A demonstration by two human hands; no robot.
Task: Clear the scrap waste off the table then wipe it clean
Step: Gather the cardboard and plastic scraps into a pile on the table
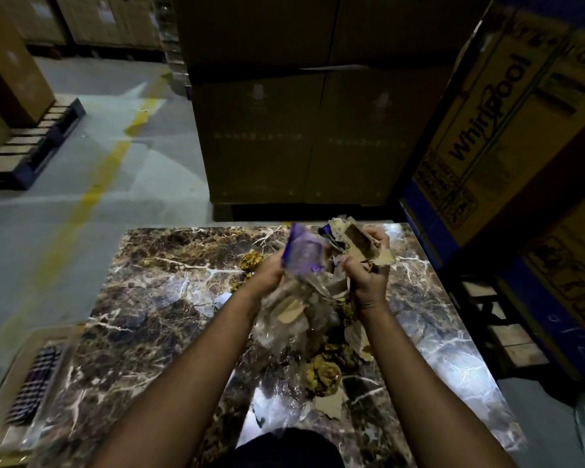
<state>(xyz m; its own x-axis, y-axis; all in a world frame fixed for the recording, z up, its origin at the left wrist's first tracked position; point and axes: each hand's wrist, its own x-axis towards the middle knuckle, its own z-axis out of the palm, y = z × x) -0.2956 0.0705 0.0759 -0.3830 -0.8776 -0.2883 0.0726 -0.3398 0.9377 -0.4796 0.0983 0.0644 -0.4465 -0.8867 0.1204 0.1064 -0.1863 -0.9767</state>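
Both my hands are raised over the middle of a dark marble-patterned table (142,298), holding scrap. My left hand (267,271) grips a purple wrapper and crumpled clear plastic (303,255) that trails down toward the table. My right hand (368,268) grips torn brown cardboard pieces (362,244). On the table below lie more scraps: yellow-brown crumpled wads (321,376), another wad (250,260) at the far side, cardboard bits (330,405) and clear plastic film (274,403).
A checked cloth in a clear packet (36,383) lies at the table's left edge. Tall cardboard boxes (298,136) stand just beyond the table, and a printed appliance box (507,123) towers at the right. Grey floor with a yellow line (95,187) runs to the left.
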